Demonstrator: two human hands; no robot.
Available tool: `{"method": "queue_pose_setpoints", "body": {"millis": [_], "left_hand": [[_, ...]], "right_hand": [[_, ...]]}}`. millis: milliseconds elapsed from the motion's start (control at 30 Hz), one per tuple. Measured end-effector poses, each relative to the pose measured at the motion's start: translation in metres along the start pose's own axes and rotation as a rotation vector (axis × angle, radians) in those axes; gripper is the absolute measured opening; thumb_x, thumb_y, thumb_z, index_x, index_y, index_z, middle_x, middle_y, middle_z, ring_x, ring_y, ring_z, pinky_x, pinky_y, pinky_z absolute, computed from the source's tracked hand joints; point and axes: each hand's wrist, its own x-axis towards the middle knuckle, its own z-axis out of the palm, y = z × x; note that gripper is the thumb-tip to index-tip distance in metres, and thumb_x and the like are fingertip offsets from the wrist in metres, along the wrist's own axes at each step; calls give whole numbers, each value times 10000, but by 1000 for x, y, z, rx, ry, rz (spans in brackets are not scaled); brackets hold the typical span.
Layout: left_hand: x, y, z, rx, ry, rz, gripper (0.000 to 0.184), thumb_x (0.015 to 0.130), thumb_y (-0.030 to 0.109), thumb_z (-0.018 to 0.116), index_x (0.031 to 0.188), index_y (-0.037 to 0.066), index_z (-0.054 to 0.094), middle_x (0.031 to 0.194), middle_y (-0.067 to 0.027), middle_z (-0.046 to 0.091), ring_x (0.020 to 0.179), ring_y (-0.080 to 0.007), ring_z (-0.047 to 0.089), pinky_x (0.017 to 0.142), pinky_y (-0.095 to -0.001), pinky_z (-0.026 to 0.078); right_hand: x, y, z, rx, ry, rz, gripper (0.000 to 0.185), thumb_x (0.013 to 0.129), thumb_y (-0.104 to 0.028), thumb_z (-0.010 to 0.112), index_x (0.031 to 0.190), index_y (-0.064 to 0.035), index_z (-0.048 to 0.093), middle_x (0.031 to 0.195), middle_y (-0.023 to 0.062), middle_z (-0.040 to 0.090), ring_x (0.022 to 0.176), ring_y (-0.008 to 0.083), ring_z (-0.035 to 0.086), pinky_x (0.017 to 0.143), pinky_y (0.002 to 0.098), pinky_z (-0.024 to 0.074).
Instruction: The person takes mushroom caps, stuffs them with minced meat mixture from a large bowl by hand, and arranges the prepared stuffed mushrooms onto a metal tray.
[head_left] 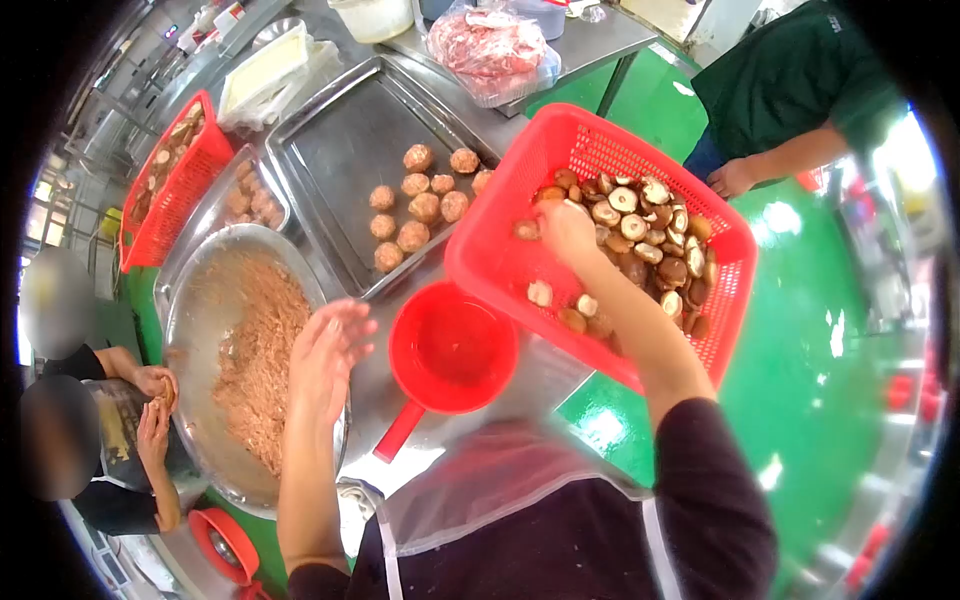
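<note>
The left hand (325, 350) is raised at the right rim of the metal bowl (185, 380), fingers loosely extended and slightly apart, with nothing visible in its hold. The right hand (565, 228) reaches into the far left part of the red basket (520, 160), fingers pointing down; its opening and any grip cannot be determined. Mushrooms (650, 225) fill mainly the right side of the basket, and a few lie separately toward the near left. The red dipper (455, 390) rests on the surface (550, 375) between bowl and basket, handle directed near left. The bowl contains minced mixture (260, 360). Beyond the dipper, the metal tray (340, 130) carries round balls (425, 207), grouped toward its right side.
</note>
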Motion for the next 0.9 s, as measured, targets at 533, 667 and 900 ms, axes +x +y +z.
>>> {"method": "queue_pose_setpoints", "body": {"millis": [533,667,900], "left_hand": [[-38,-38,-5,-249,156,-42,178,910,174,493,1038,62,543,1005,-98,603,870,-218,609,728,-352,499],[-36,-39,8,-242,129,-87,166,927,170,466,1015,57,550,1001,-84,617,884,-201,616,728,-328,494],[-65,-35,-17,-319,89,28,183,923,179,482,1059,72,541,1017,-57,602,912,-181,597,765,-304,468]], "right_hand": [[62,-9,26,-722,-411,-41,204,799,-211,570,973,-142,653,1005,66,643,981,200,595,753,334,498],[63,21,60,-783,-248,-206,297,822,-287,545,1070,-142,617,1104,49,605,1031,204,569,767,377,496],[60,44,58,-716,-207,-34,248,877,-207,460,1080,-101,555,1007,162,641,918,288,639,715,400,535]]}}
